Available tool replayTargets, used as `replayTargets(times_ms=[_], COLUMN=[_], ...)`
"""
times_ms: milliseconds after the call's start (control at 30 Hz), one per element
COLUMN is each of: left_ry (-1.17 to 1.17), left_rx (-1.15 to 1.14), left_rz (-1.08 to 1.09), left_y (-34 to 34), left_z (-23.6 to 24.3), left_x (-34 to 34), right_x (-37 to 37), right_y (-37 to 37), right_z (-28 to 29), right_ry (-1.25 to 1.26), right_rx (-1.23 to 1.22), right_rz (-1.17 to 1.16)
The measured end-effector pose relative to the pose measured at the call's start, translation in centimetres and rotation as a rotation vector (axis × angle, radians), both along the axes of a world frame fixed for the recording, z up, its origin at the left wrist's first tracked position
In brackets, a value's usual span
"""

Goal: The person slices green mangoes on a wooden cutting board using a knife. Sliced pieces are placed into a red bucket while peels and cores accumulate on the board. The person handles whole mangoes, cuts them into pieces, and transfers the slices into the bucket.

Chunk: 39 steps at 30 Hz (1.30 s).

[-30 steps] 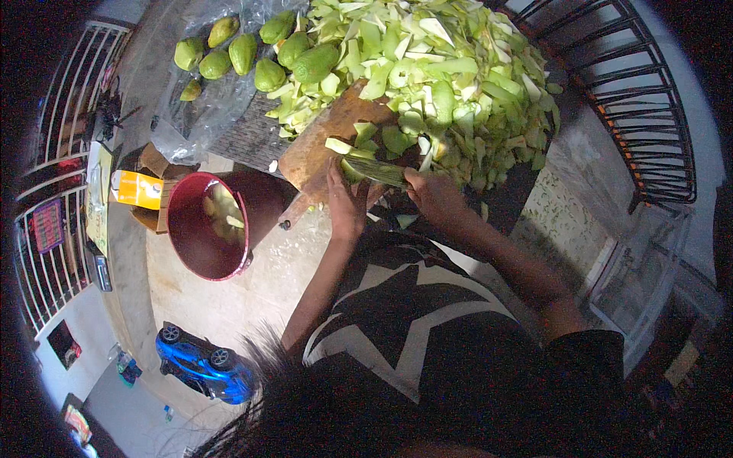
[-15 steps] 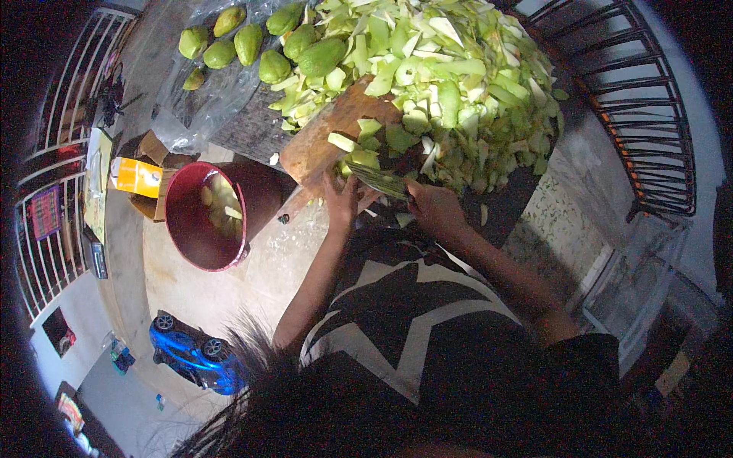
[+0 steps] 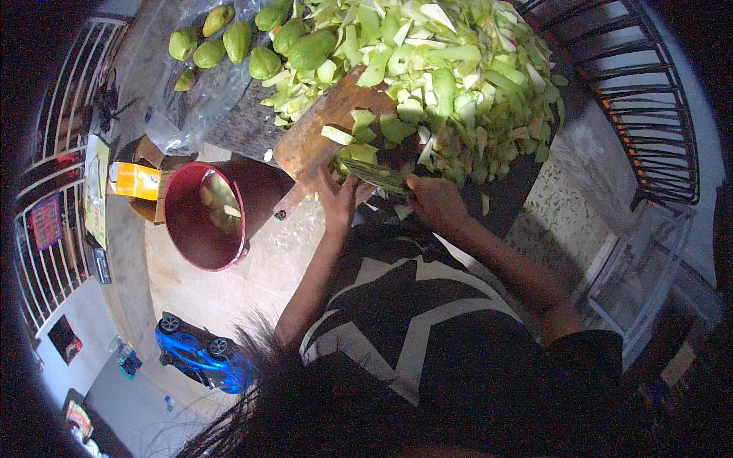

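Observation:
My right hand [image 3: 439, 204] is closed round the handle of a broad-bladed knife [image 3: 380, 177], whose blade points left. My left hand [image 3: 336, 200] steadies a pale green chunk [image 3: 357, 160] against the wooden cutting board [image 3: 301, 149], its fingers close to the blade. The blade lies over the near side of that chunk and hides part of it. Cut pieces [image 3: 365, 122] rest on the board just beyond. A tall heap of green peelings [image 3: 450, 91] rises behind and to the right. Several whole green pear-shaped fruits, like chayotes [image 3: 311, 50], lie at the far left.
Left of the board stands a dark red bucket [image 3: 267, 191] with pale pieces inside. A cardboard box [image 3: 150, 156] with an orange-white carton [image 3: 136, 181] is beside it. A blue toy car [image 3: 200, 359] lies on the floor. Black metal racks [image 3: 649, 114] stand at the right.
The view has shifted slightly, so the table's contents sit a little higher and further left. Both hands keep their places at the board, with the knife still over the chunk.

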<state>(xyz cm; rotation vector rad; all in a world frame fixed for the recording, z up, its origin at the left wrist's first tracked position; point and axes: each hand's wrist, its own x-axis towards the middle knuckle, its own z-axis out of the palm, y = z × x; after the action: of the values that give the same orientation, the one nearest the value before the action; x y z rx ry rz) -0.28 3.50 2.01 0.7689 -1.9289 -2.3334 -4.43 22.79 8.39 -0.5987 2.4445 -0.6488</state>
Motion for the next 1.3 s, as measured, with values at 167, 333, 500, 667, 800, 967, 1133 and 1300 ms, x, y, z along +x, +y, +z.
replayTargets(times_ms=[167, 333, 500, 667, 800, 967, 1133, 1300], left_ry=[-0.067, 0.029, 0.008, 0.024, 0.003, -0.011, -0.103, -0.147], left_rx=[0.141, 0.103, -0.002, 0.026, 0.001, -0.146, 0.034, 0.171], left_rz=[0.149, 0.115, 0.131, 0.153, 0.173, 0.095, 0.154, 0.053], left_y=[0.3, -0.5, 0.4, 0.6, 1.2, 0.8, 1.0, 1.7], left_z=[0.9, -1.2, 0.7, -0.6, 0.5, -0.2, -0.5, 0.7], left_x=[-0.5, -0.4, -0.8, -0.4, -0.7, -1.0, -1.2, -1.1], right_x=[-0.9, -2.2, -3.0, -3.8, -4.8, -6.1, -5.7, -3.9], right_y=[-0.9, -2.4, -3.0, -3.4, -4.3, -4.3, -5.0, -5.0], right_z=[-0.2, -0.1, -2.0, -4.2, -4.4, -6.5, -5.7, -5.0], right_ry=[0.011, -0.010, 0.116, 0.144, 0.009, -0.034, -0.012, 0.011], right_rx=[-0.043, -0.135, -0.174, -0.282, -0.173, -0.109, -0.091, -0.111], right_rz=[0.048, 0.030, 0.063, 0.083, 0.040, 0.062, 0.038, 0.004])
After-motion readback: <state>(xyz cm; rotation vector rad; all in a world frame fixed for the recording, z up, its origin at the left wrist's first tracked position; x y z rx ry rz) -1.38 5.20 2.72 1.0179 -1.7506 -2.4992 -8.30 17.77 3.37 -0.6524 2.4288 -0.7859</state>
